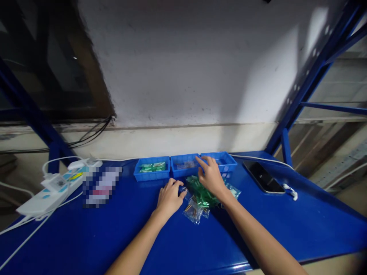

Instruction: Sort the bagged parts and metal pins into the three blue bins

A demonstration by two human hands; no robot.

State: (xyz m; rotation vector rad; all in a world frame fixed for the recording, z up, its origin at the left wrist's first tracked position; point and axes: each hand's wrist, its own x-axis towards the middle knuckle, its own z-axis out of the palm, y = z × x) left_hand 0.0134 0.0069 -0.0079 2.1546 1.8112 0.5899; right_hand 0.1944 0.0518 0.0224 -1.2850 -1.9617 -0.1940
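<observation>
A loose pile of small green packets (204, 194) and clear plastic bags lies on the blue table. One clear bag (194, 214) at the front of the pile shows brass-coloured, screw-like pieces. My left hand (170, 196) is at the pile's left edge, fingers curved, thumb and forefinger apart beside a small clear bag. Above the pile, my right hand (212, 175) reaches toward the middle blue bin (183, 172), its fingers spread and nothing visible in them. That bin has clear bags inside. Green packets lie in the left blue bin (152, 176); the right blue bin (229, 167) is partly hidden by my right hand.
On the left are a white power strip (37, 204) with cables and a blurred-out item (103, 187). To the right lie a black phone (265, 177) and white earphones (291, 191). Blue metal posts (304, 95) frame the table (183, 248) before a wall.
</observation>
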